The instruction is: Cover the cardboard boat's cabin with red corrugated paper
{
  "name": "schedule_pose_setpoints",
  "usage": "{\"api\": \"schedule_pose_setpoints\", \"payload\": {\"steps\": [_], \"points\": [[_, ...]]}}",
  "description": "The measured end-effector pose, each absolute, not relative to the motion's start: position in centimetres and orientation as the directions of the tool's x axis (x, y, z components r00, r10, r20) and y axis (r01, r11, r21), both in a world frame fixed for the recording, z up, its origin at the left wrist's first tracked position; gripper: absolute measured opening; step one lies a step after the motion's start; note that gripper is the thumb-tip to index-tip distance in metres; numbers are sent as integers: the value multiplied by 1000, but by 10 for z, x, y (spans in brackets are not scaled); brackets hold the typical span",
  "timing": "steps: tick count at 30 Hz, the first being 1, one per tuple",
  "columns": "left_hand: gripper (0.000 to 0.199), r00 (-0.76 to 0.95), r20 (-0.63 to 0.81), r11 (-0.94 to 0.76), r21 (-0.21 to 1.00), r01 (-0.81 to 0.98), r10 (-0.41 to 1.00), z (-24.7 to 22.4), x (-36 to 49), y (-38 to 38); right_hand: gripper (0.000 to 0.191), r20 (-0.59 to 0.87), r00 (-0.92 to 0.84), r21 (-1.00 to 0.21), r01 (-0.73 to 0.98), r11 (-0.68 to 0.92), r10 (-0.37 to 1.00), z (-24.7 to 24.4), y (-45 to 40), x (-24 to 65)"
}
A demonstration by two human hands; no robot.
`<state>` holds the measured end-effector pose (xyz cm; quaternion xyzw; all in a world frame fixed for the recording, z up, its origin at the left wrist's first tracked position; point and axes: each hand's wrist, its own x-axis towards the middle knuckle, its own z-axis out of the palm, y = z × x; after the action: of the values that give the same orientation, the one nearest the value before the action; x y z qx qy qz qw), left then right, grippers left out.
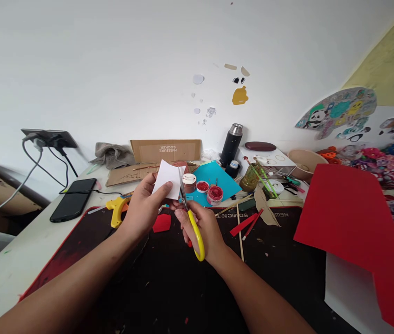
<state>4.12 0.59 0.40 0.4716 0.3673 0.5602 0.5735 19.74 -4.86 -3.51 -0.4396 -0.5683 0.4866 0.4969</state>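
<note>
My left hand [147, 202] pinches a small piece of white paper [166, 180] between thumb and fingers, held up above the dark mat. In my right hand [203, 226] is a pair of scissors [197, 234] with yellow handles, its blades pointing up and away from me. The blades lie at the right edge of the paper; part of them is hidden, so how far they are apart is hard to make out. A small red paper piece [162, 223] lies on the mat beneath my hands.
Behind my hands, open jars of red paint [215, 195] stand on a blue sheet [229, 178]. A yellow glue gun [115, 211] and a phone [73, 199] lie at left. At right are a large red sheet [339, 213], a black thermos [231, 146] and a brush jar [249, 178].
</note>
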Motion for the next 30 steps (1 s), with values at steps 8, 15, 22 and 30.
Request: {"api": "schedule_pose_setpoints", "payload": {"steps": [8,15,22,30], "points": [[43,102,83,-49,953,-300,991,2,42,5,45,105,-107,-994,-15,104,989,-33,-49,195],[42,74,70,-45,956,-291,995,4,46,3,47,98,-88,-995,11,99,991,-34,-49,195],[40,65,70,-47,951,-304,995,3,45,5,50,79,-89,-996,25,81,993,-34,-50,195],[43,67,67,-43,951,-306,996,4,45,5,49,94,-71,-993,60,98,993,-37,-49,195]]}}
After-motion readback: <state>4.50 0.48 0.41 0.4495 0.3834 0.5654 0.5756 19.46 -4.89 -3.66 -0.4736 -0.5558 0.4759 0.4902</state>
